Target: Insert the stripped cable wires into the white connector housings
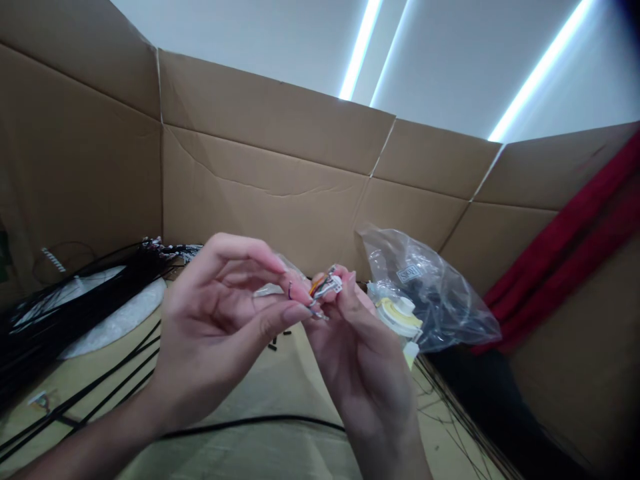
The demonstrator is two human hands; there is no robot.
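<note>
In the middle of the head view my two hands meet above the table. My right hand (pixel 367 347) is closed on a small white connector (pixel 330 287) with thin coloured wires, orange, red and dark, running from it. Thumb and forefinger of my left hand (pixel 225 320) pinch the thin wires (pixel 315 308) just left of the connector. The exact wire ends are blurred. Below the hands a black cable (pixel 260 421) crosses the table, partly hidden behind my forearms.
A bundle of black cables (pixel 95 287) lies at the left on bubble wrap (pixel 125 313). At right stand a clear plastic bag (pixel 440 300) and a white-and-yellow roll (pixel 400 317). Small black pieces (pixel 273 343) lie on the table. Cardboard walls (pixel 265 160) surround it; red cloth (pixel 565 247) hangs right.
</note>
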